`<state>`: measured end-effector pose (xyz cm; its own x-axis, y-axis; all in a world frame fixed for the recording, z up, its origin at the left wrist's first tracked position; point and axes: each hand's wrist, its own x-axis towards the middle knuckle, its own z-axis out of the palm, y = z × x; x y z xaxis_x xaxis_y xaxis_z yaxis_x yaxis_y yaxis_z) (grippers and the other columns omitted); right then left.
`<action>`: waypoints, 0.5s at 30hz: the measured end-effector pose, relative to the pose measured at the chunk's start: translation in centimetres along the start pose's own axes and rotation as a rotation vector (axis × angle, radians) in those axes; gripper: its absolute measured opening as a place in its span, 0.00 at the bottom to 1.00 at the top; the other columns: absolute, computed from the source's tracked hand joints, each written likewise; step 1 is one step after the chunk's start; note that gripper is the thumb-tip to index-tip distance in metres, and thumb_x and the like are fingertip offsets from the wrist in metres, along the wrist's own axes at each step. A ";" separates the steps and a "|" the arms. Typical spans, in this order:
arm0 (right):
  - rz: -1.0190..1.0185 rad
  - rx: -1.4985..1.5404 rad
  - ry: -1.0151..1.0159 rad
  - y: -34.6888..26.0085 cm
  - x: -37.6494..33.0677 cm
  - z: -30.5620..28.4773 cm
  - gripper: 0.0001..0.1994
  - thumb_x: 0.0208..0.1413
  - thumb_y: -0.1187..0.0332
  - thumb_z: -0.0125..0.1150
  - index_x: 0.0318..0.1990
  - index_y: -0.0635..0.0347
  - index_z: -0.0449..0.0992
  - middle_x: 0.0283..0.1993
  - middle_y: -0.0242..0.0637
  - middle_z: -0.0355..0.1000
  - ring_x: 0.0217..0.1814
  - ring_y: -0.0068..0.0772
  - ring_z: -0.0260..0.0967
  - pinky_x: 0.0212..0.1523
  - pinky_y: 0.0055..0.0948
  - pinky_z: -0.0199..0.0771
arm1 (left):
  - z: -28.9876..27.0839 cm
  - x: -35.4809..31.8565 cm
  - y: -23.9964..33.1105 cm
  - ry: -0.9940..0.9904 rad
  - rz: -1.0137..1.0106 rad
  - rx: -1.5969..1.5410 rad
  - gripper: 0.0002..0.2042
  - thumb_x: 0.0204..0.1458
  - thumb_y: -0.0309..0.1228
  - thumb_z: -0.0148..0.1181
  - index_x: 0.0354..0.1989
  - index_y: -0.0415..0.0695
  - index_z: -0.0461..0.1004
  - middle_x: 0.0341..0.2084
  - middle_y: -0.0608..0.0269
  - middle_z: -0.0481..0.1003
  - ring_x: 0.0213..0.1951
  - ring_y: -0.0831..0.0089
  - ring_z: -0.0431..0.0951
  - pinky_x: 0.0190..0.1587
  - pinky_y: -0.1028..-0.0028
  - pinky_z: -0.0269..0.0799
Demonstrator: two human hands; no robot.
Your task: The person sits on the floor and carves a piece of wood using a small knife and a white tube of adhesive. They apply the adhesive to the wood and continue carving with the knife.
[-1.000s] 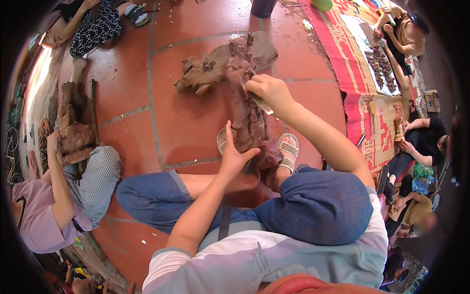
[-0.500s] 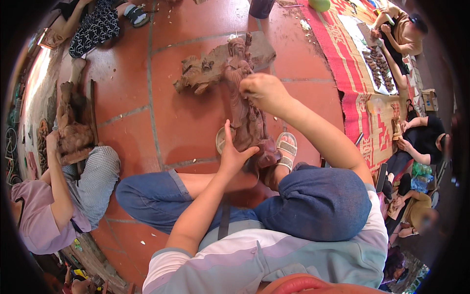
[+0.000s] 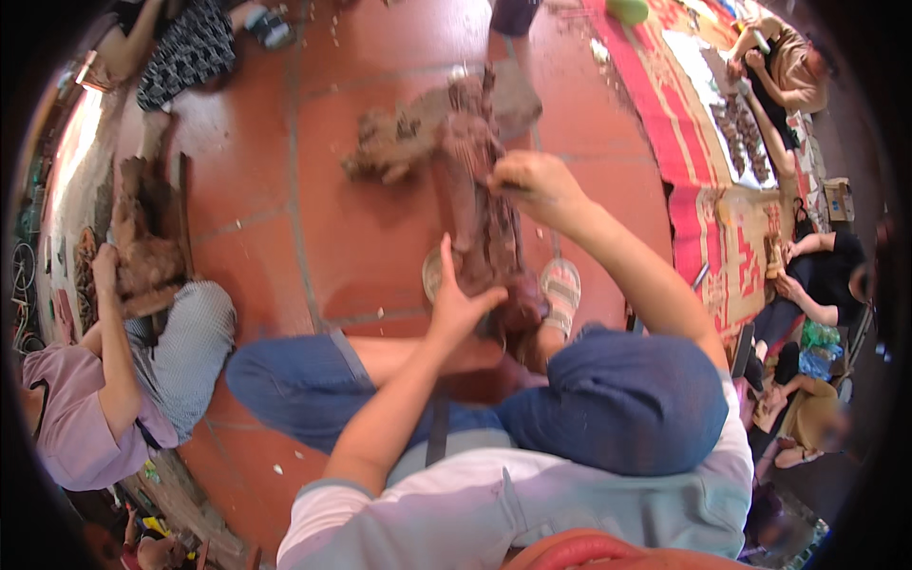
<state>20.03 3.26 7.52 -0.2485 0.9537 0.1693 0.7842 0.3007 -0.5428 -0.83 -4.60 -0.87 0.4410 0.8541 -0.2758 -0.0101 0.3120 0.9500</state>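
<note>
A reddish-brown carved wooden statue (image 3: 465, 195) of a robed figure leans away from me, its lower end between my feet. My left hand (image 3: 458, 306) grips it low down, thumb on the near side and fingers along its left. Beside its right edge, at about mid-height, my right hand (image 3: 544, 193) is closed. Something small and dark may be in its fingers, but blur hides what it is. Behind the statue's upper part lies a rough brown piece of wood (image 3: 385, 142) on the floor.
Red floor tiles (image 3: 247, 171) carry scattered light chips. At left, a person in a lilac top (image 3: 76, 404) handles another wood carving (image 3: 150, 252). A red and tan woven mat (image 3: 689, 228) spreads at right, with people sitting along it. A dark bucket (image 3: 514, 14) stands at the far edge.
My right hand has shifted right and slightly toward me, off the statue's front to its right edge. My left hand keeps its grip. The picture is more blurred now.
</note>
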 end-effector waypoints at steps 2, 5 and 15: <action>0.022 0.065 0.000 0.1 0.9 -0.9 0.04 0.45 0.70 0.62 0.28 0.57 0.75 0.29 0.37 0.72 0.36 0.42 0.72 0.36 0.38 0.72 | -0.5 0.0 0.3 0.010 0.056 0.274 0.59 0.35 0.35 0.76 0.69 0.43 0.33 0.60 0.40 0.56 0.62 0.55 0.59 0.62 0.63 0.55; 0.004 -0.025 0.133 0.3 0.5 0.3 0.04 0.45 0.69 0.63 0.27 0.57 0.75 0.29 0.37 0.73 0.35 0.42 0.72 0.36 0.37 0.72 | -0.3 0.0 0.8 0.002 0.014 0.279 0.58 0.35 0.35 0.76 0.69 0.45 0.33 0.61 0.39 0.56 0.62 0.54 0.59 0.62 0.62 0.55; -0.049 -0.017 0.128 0.4 0.1 0.6 0.04 0.46 0.68 0.61 0.28 0.55 0.74 0.29 0.34 0.71 0.35 0.40 0.72 0.35 0.36 0.72 | -0.4 0.0 -0.5 -0.014 -0.027 0.265 0.60 0.35 0.36 0.75 0.69 0.47 0.31 0.58 0.41 0.57 0.59 0.55 0.61 0.60 0.62 0.59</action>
<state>20.01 3.51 6.86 -0.2128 0.9301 0.2994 0.7830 0.3456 -0.5172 -1.19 -4.55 -1.41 0.4504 0.8404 -0.3014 0.2362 0.2134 0.9480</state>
